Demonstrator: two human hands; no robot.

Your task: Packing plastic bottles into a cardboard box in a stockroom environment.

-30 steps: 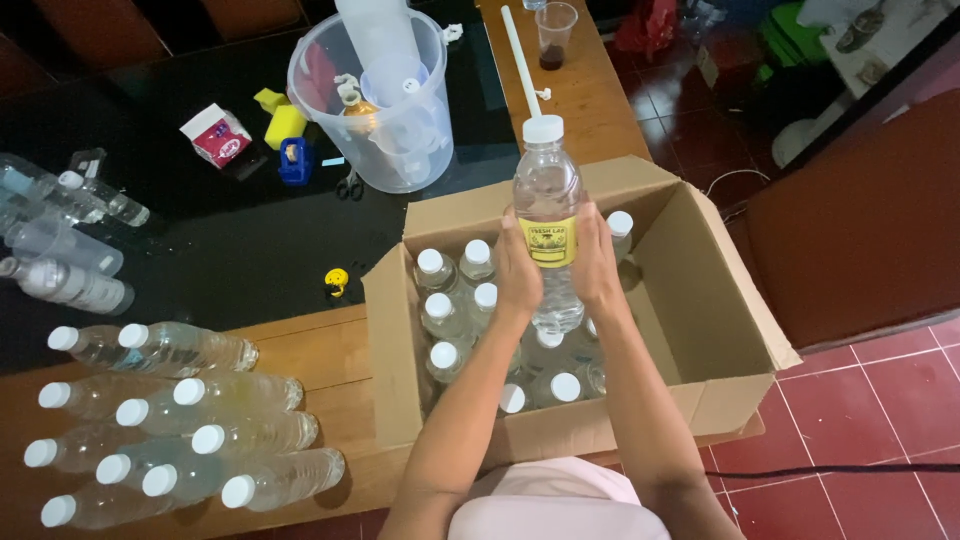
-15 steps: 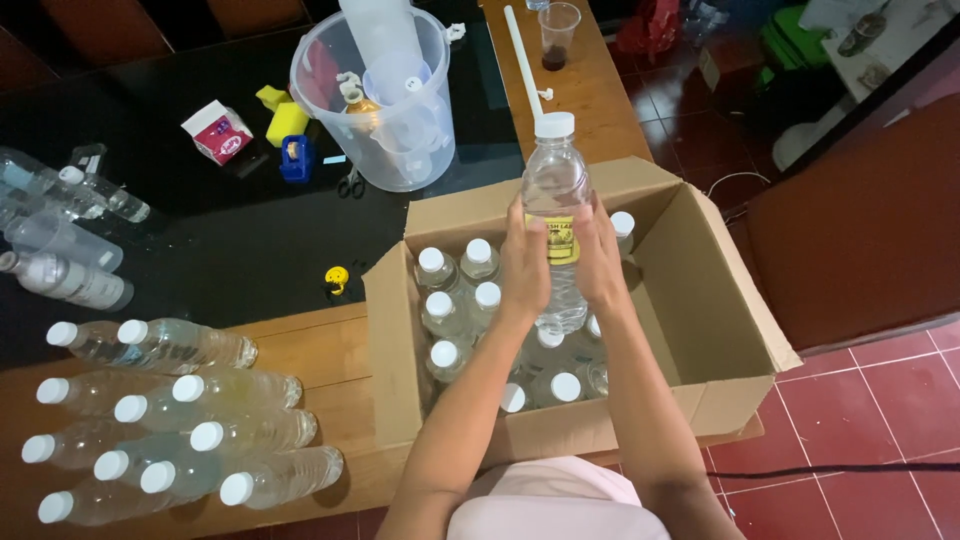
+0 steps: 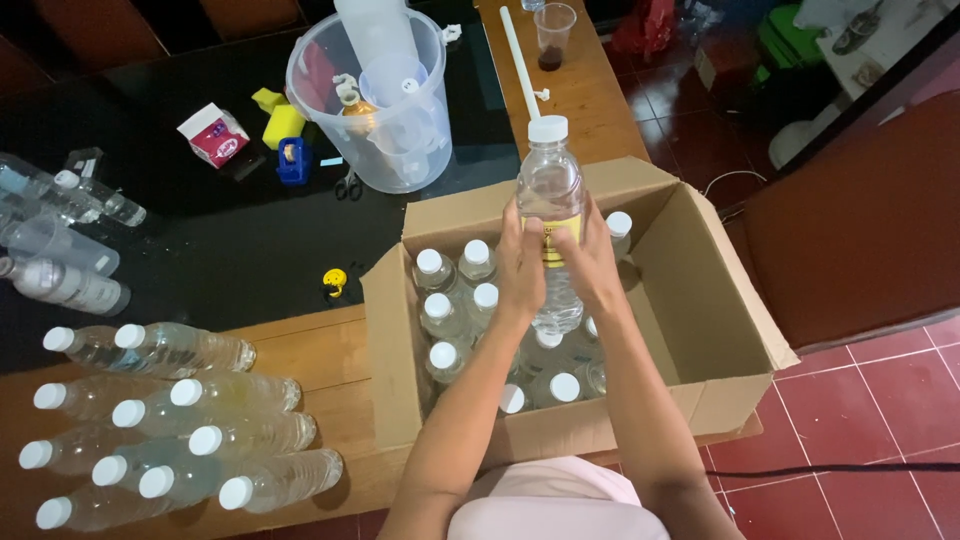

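Gripping a clear water bottle (image 3: 549, 200) upright over the cardboard box (image 3: 700, 290), both hands (image 3: 521, 268) (image 3: 592, 266) have slid inward, now covering its yellow label.

The bottle (image 3: 549, 215) is clear with a white cap and a yellow label. The box (image 3: 700, 300) is plain brown, and the bottles in it (image 3: 455, 300) have white caps too. The lying bottles (image 3: 200, 420) are clear with white caps. The table (image 3: 230, 240) is black with light brown wood edges. The bucket (image 3: 385, 110) is see-through. The sponge (image 3: 282, 124) is yellow, the small carton (image 3: 214, 136) is red and white, and the floor tiles (image 3: 860, 420) are dark red.
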